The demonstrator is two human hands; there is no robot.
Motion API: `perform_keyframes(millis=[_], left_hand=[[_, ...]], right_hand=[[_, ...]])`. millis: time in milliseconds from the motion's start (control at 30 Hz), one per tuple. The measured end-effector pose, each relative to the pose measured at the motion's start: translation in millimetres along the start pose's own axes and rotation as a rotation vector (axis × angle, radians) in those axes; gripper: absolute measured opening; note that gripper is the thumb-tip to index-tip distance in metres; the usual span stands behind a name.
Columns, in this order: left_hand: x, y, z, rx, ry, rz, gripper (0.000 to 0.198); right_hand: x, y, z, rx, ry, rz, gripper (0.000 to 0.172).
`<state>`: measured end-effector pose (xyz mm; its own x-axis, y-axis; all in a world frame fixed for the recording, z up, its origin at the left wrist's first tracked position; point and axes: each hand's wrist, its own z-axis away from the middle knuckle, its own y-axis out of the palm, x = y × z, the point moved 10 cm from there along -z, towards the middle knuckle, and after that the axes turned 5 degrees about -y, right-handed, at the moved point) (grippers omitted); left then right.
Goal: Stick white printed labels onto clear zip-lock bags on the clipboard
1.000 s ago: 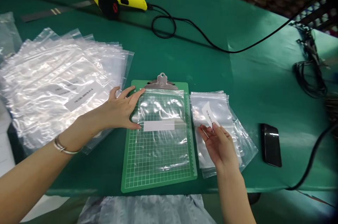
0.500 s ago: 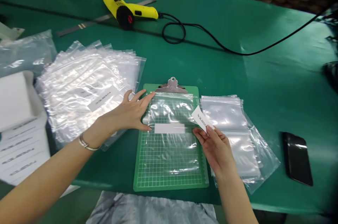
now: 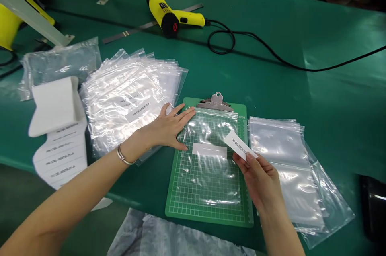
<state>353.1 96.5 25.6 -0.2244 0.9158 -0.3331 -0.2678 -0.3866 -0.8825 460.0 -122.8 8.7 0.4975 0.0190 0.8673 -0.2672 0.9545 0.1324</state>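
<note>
A clear zip-lock bag (image 3: 208, 183) lies flat on a green gridded clipboard (image 3: 211, 218) below its metal clip (image 3: 217, 102). Across the bag's middle shows a blank white strip (image 3: 209, 150). My left hand (image 3: 167, 127) is spread, its fingertips on the bag's upper left edge and its thumb lower down. Between thumb and fingers, my right hand (image 3: 261, 179) pinches a white label (image 3: 238, 145) printed with a part number. That label is tilted over the bag's right side, close to the white strip.
Left of the clipboard lies a fanned pile of labelled bags (image 3: 120, 83); more bags (image 3: 276, 139) are stacked on the right. A folded label strip (image 3: 54, 107), a yellow heat gun (image 3: 163, 13) with its cord, a steel ruler (image 3: 132, 31) and a black phone (image 3: 374, 207) also lie here.
The whole view has shifted, so things sit further right. The right hand has brought the label slightly further in over the bag. The left hand stays at the bag's left edge.
</note>
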Motion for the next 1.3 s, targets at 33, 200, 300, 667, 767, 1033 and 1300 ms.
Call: perform_keyframes(millis=[33, 200, 300, 667, 767, 1033, 1300], left_hand=[[0, 0.0, 0, -0.001, 0.001, 0.000, 0.105], [0, -1.3, 0, 0.009, -0.016, -0.010, 0.103], [0, -1.1, 0, 0.020, -0.018, -0.012, 0.102], [1, 7.3, -1, 0.055, -0.006, -0.037, 0.113], [0, 9.0, -1, 0.072, -0.012, -0.057, 0.117], [0, 13.1, -3, 0.085, -0.020, -0.082, 0.118], [-1, 14.1, -3, 0.092, -0.026, -0.156, 0.116]], right_hand=[[0, 0, 0, -0.010, 0.007, -0.003, 0.022], [-1, -2, 1, -0.027, 0.034, 0.022, 0.025], [1, -2, 0, -0.013, 0.012, 0.029, 0.022], [2, -1, -1, -0.006, -0.027, 0.006, 0.021], [2, -2, 0, -0.027, -0.015, 0.013, 0.024], [11, 2, 4, -0.019, -0.008, 0.033, 0.025], [14, 17, 3, 0.106, -0.003, 0.288, 0.025]])
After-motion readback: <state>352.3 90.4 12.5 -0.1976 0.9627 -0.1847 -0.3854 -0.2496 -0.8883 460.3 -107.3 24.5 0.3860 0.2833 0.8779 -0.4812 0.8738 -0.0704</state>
